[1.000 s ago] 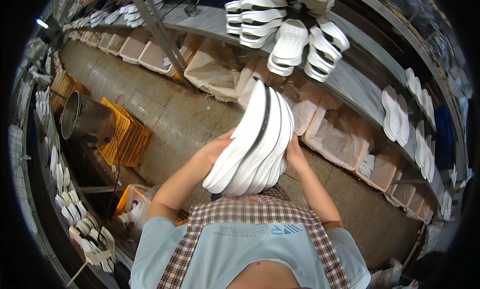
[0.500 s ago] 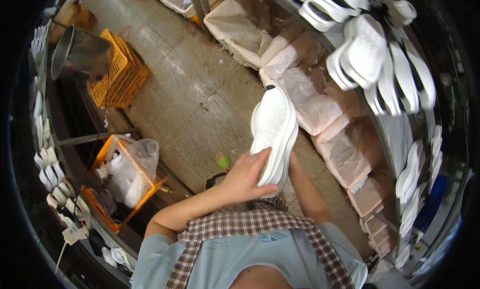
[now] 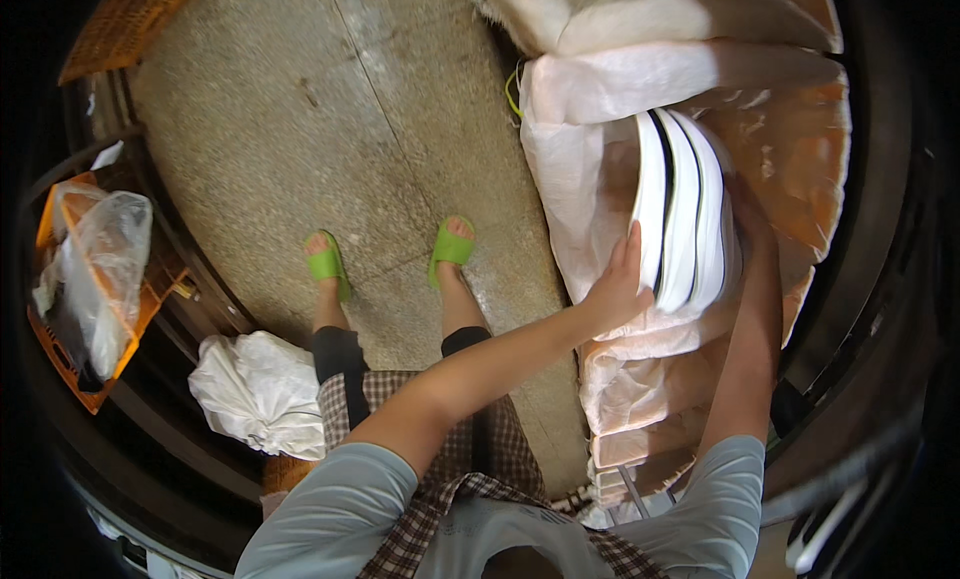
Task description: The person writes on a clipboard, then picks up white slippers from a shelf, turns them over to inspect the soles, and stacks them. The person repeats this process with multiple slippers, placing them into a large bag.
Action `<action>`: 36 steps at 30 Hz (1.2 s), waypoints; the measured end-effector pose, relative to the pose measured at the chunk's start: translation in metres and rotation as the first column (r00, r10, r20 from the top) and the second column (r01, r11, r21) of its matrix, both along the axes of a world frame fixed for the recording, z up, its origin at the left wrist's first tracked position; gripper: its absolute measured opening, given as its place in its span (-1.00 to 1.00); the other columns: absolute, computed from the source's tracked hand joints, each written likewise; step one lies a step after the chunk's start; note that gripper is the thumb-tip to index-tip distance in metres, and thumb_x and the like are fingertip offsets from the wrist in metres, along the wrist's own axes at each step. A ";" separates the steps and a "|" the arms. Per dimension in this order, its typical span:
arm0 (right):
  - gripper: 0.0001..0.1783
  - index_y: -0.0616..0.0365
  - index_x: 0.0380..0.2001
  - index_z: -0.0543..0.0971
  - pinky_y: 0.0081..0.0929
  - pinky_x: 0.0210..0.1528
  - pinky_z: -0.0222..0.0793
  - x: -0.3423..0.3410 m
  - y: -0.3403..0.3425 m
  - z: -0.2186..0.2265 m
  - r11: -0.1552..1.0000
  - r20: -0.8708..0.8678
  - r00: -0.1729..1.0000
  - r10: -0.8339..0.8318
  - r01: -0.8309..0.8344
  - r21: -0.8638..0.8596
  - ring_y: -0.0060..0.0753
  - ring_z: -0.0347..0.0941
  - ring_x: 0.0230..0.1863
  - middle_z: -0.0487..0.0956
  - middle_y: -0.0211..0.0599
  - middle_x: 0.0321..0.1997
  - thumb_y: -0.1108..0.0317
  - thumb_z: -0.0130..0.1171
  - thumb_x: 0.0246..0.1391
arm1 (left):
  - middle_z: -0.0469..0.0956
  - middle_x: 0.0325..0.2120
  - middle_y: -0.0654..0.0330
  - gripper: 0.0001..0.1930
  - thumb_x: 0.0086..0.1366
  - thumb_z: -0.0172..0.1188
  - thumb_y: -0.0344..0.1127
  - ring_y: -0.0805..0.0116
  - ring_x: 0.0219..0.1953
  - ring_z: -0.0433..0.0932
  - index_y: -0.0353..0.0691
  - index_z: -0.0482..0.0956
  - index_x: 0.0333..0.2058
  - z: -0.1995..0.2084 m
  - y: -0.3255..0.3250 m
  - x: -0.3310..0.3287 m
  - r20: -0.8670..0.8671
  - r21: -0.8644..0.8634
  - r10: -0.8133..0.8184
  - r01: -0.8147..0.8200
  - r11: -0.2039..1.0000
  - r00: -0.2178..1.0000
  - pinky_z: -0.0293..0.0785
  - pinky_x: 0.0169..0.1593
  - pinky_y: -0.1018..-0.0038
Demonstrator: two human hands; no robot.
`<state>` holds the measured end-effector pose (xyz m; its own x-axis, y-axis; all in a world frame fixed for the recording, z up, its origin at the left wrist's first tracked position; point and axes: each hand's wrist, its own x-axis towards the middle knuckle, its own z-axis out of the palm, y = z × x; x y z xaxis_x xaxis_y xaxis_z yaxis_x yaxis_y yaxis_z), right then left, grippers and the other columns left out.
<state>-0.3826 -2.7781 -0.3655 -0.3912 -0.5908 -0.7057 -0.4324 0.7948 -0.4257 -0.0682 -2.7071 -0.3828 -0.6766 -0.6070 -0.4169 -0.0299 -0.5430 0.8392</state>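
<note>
A stack of white shoe soles (image 3: 690, 214) stands on edge between my two hands, over a cloth-lined orange crate (image 3: 570, 204) on the right. A dark gap runs between two of the soles. My left hand (image 3: 622, 284) is closed on the near left side of the stack, fingers along the outermost sole. My right hand (image 3: 750, 219) presses the far right side; its fingers are partly in shadow and behind the stack. The soles are inside or just above the crate's opening; which one I cannot tell.
More lined crates (image 3: 635, 384) continue the row toward me, and others lie beyond. On the left sit an orange basket with clear plastic bags (image 3: 110, 269) and a white sack (image 3: 260, 394). My feet in green slippers (image 3: 450, 249) stand on the stone floor (image 3: 300, 99).
I have turned right, and the soles have moved from in front of my body to the lined crate. My right hand now shows on the far side of the stack.
</note>
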 end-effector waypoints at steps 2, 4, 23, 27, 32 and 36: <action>-0.15 0.30 0.20 0.25 -0.35 0.23 0.13 -0.004 -0.008 -0.078 0.995 -0.159 0.986 0.046 -0.031 0.098 -0.15 0.26 0.20 0.34 0.00 0.20 -0.17 0.09 0.05 | -0.26 0.24 -0.41 -0.09 0.11 0.17 -0.29 -0.27 0.30 -0.11 -0.42 -0.24 0.28 -0.021 -0.001 -0.012 0.163 0.003 -0.101 0.102 0.995 0.981 -0.03 0.32 0.14; -0.02 0.33 0.21 0.21 -0.32 0.26 0.09 0.010 0.006 -0.169 0.965 -0.378 0.890 0.255 -0.209 0.158 -0.09 0.23 0.22 0.31 0.08 0.21 -0.26 0.14 -0.05 | -0.28 0.25 -0.40 -0.14 0.15 0.22 -0.21 -0.31 0.29 -0.09 -0.43 -0.12 0.25 -0.021 0.005 -0.003 0.154 -0.247 -0.003 0.042 0.968 0.988 -0.01 0.31 0.08; 0.42 0.04 0.37 -0.20 0.39 0.21 -0.10 0.134 0.102 -0.280 0.607 -0.397 0.548 0.736 -0.277 0.745 0.10 -0.66 0.44 -0.50 0.12 0.42 -0.32 0.37 -0.42 | 0.40 -0.10 0.02 -0.43 0.12 0.20 -0.48 0.25 -0.12 0.50 -0.36 0.17 0.09 -0.036 0.082 0.184 0.389 0.153 0.044 -0.112 0.982 0.920 0.47 -0.09 0.44; 0.33 0.07 0.36 -0.15 0.36 0.23 -0.13 0.125 0.072 -0.240 0.809 -0.654 0.479 0.585 -0.402 0.429 0.06 -0.39 0.45 -0.27 0.13 0.43 -0.26 0.37 -0.34 | 0.40 -0.10 0.04 -0.43 0.15 0.19 -0.48 0.28 -0.11 0.50 -0.34 0.16 0.11 -0.032 0.082 0.212 0.405 0.142 0.073 -0.141 0.980 0.911 0.49 -0.17 0.47; 0.29 0.02 0.36 -0.21 0.41 0.24 -0.19 0.076 0.023 -0.243 0.925 -0.662 0.647 0.379 -0.246 0.289 -0.03 -0.21 0.43 -0.14 -0.08 0.44 -0.38 0.22 -0.25 | 0.40 -0.11 0.06 -0.44 0.15 0.19 -0.48 0.31 -0.17 0.49 -0.33 0.17 0.10 -0.037 0.094 0.258 0.435 0.120 0.057 -0.120 0.986 0.898 0.49 -0.28 0.51; 0.25 -0.04 0.37 -0.25 0.25 0.29 -0.13 0.062 0.009 -0.225 0.744 -0.464 0.662 0.588 -0.217 0.632 -0.09 -0.19 0.44 -0.18 -0.20 0.46 -0.46 0.09 -0.18 | 0.32 -0.10 0.11 -0.44 0.21 0.12 -0.51 0.35 -0.15 0.44 -0.28 0.10 0.15 -0.026 0.095 0.296 0.482 0.296 -0.024 -0.136 0.946 0.876 0.46 -0.22 0.50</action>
